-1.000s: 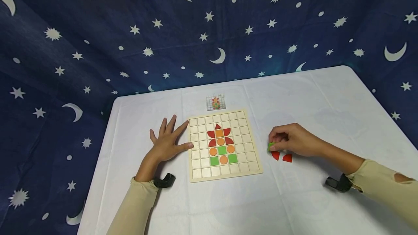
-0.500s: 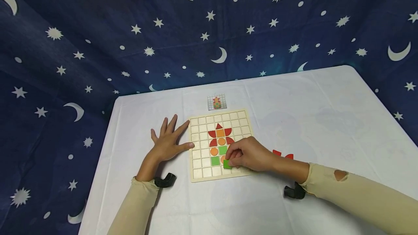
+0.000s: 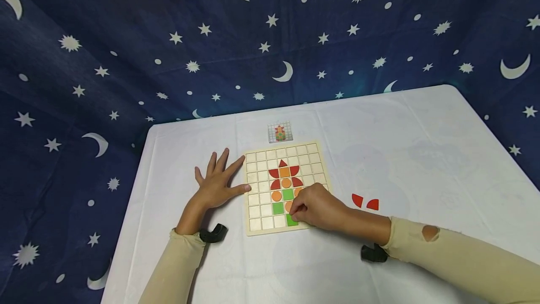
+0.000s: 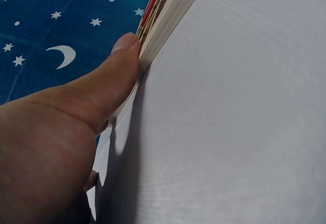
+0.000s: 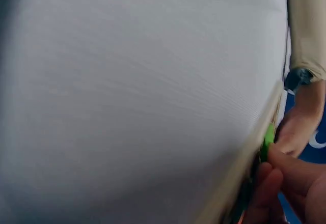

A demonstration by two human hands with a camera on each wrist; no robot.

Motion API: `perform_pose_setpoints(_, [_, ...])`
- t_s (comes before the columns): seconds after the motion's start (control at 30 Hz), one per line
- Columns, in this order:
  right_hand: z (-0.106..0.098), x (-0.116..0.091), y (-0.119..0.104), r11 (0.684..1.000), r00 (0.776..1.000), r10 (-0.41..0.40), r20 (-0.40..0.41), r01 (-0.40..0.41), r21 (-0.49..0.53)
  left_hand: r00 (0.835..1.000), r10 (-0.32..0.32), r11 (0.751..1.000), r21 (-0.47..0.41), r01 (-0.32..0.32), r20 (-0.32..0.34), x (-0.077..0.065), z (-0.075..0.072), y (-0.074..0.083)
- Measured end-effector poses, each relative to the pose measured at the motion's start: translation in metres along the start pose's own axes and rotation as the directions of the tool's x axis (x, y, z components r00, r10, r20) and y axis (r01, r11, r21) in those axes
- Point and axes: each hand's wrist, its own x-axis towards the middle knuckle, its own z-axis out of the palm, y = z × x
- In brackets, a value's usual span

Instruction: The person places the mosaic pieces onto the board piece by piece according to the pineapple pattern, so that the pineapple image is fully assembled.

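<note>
A pale wooden grid board (image 3: 254,212) lies on the white table, bearing red, orange and green tiles. My right hand (image 3: 319,208) pinches a green square tile (image 3: 291,220) between thumb and fingertips, in the bottom row just below an orange disc (image 3: 288,206). In the right wrist view that green tile (image 5: 267,139) is tilted up at the fingertips, close over the board. Fingers spread, my left hand (image 3: 217,184) rests at the board's left side. Its thumb (image 4: 122,56) lies against the board's edge in the left wrist view. The right hand covers part of the board's lower right.
Two red quarter-circle tiles (image 3: 357,200) lie loose on the tablecloth (image 3: 405,154) right of the board. Behind the board is a small pattern card (image 3: 280,132). A dark blue curtain (image 3: 236,50) with stars and moons hangs beyond the table.
My right hand has carried the green square tile from beside the red tiles leftward to the board, then slightly down to its bottom row. The left hand has stayed in place.
</note>
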Motion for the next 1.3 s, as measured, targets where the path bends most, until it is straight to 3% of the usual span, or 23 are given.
perform_pose_setpoints(0.13, [0.003,-0.001,-0.001,0.999,1.000,0.015,-0.023,-0.015,-0.032,1.000,0.003,1.000,0.001,-0.003,-0.003,0.000,0.001,-0.001])
perform_pose_setpoints(0.37, [0.002,-0.003,-0.001,0.997,0.998,0.069,-0.016,-0.069,-0.017,1.000,0.002,1.000,0.001,-0.002,-0.003,0.000,0.000,-0.001])
perform_pose_setpoints(0.6, [-0.002,-0.005,0.000,0.997,0.997,0.070,-0.012,-0.070,0.013,1.000,-0.002,1.000,-0.002,0.002,0.005,0.000,-0.001,0.001])
perform_pose_setpoints(0.83, [-0.047,-0.019,0.017,0.999,0.997,0.048,-0.052,-0.047,0.012,1.000,-0.004,1.000,0.005,0.004,0.000,0.001,0.000,0.002])
perform_pose_setpoints(1.07, [-0.104,-0.049,0.051,0.992,0.996,0.086,0.005,-0.086,-0.089,1.000,-0.006,1.000,0.005,0.006,0.000,0.001,0.000,0.002])
perform_pose_setpoints(1.17, [-0.114,-0.061,0.066,0.987,0.991,0.108,0.074,-0.097,-0.132,1.000,-0.010,1.000,0.009,0.010,0.004,0.000,0.000,0.002])
perform_pose_setpoints(1.3, [-0.110,-0.071,0.079,0.986,0.979,0.117,0.166,-0.094,-0.136,1.000,-0.012,1.000,0.012,0.012,0.008,0.000,-0.001,0.002])
